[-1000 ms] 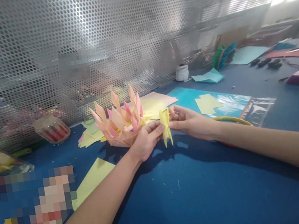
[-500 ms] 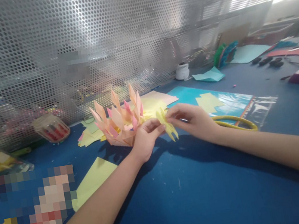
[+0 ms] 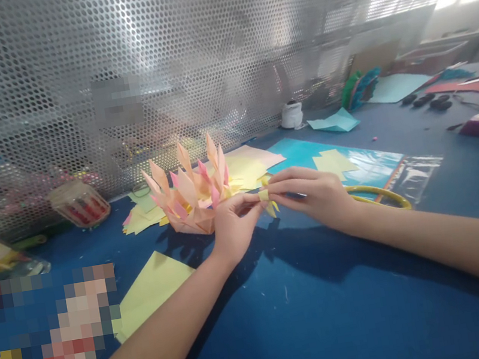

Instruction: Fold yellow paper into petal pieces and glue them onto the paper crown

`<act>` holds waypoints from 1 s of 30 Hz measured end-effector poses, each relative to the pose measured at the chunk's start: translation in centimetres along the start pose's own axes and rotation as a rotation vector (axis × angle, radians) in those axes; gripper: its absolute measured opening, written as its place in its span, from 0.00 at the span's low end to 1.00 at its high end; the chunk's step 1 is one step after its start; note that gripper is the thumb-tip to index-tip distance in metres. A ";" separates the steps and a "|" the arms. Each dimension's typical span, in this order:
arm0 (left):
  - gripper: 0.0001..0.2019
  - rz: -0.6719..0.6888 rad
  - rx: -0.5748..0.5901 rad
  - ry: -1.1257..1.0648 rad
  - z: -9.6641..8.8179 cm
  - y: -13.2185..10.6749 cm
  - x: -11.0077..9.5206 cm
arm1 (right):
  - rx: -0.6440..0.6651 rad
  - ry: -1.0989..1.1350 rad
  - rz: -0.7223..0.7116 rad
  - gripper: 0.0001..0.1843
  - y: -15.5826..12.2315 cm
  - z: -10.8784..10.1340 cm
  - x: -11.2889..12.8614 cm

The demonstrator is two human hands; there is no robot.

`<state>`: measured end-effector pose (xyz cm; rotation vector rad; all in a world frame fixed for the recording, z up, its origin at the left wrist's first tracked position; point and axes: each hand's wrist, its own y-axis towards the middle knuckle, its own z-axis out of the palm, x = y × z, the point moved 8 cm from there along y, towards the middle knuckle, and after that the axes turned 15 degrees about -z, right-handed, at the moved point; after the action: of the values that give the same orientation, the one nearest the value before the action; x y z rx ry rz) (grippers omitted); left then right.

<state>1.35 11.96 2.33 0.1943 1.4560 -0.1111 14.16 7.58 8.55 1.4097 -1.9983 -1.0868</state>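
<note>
Between my two hands, above the blue table, is a small folded yellow paper piece (image 3: 264,195) with pointed tips hanging below the fingers. My left hand (image 3: 237,219) pinches it from the left with thumb and fingers. From the right, the fingertips of my right hand (image 3: 309,192) close on it too, covering much of its shape. Just behind my left hand stands a crown-like origami piece (image 3: 192,208) of peach and pink paper with upright points. A yellow-green paper sheet (image 3: 152,290) lies flat beside my left forearm.
Behind the table rises a perforated metal panel (image 3: 202,58). A clear jar with red contents (image 3: 82,201) tips at the left. Yellow paper sheets (image 3: 242,170), a blue packet (image 3: 303,154) and a yellow ring-shaped handle (image 3: 381,196) lie near my hands. A white bottle (image 3: 292,115) stands further back.
The yellow paper piece has turned between my fingers and shows less of itself. My right hand's fingers have come closer to my left hand's fingertips.
</note>
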 end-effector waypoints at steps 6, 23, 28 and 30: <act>0.08 0.021 -0.004 0.016 0.0 -0.2 -0.3 | 0.144 -0.213 -0.191 0.13 0.0 0.5 0.9; 0.05 0.177 -0.031 0.154 0.5 -1.5 -1.6 | 0.112 -0.638 -0.412 0.12 1.1 -1.1 3.5; 0.06 0.169 -0.009 0.132 0.5 -1.5 -1.7 | 0.126 -0.579 -0.349 0.13 0.9 -1.1 2.9; 0.06 0.159 -0.005 0.112 0.5 -1.5 -1.8 | 0.140 -0.586 -0.361 0.11 1.0 -0.9 3.0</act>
<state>1.29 10.31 4.06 0.3159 1.5466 0.0335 13.18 4.66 9.64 1.7170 -2.2959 -1.7062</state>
